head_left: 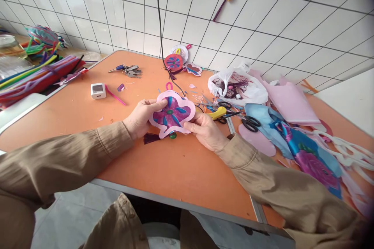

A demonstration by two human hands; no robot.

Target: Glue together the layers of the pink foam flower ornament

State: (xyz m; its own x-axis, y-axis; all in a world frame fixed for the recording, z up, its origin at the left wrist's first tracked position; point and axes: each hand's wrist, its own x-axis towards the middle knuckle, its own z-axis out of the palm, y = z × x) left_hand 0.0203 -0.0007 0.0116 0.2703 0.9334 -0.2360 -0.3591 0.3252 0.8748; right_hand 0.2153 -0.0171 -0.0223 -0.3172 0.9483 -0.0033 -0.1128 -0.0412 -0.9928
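Observation:
Between my two hands is a pink-rimmed, scallop-edged hanging ornament [180, 116] with a shiny purple and blue centre. A pink loop [169, 86] sticks up at its top; a green bead [172, 135] and a dark tassel [151, 138] hang below it. My left hand [142, 116] pinches its left edge, thumb on the front. On the lower right edge, my right hand [206, 129] grips with thumb and fingers. Just beyond the right hand lie a yellow-handled tool [218, 113] and black-handled scissors [251, 123].
Keys [133, 71], a white charger block [98, 90] and a pink strip [115, 95] lie at the left. Finished-looking ornaments [173, 62] rest by the tiled wall. A plastic bag [254, 87] of dark tassels, pink sheets [292, 103] and blue fabric [312, 155] crowd the right.

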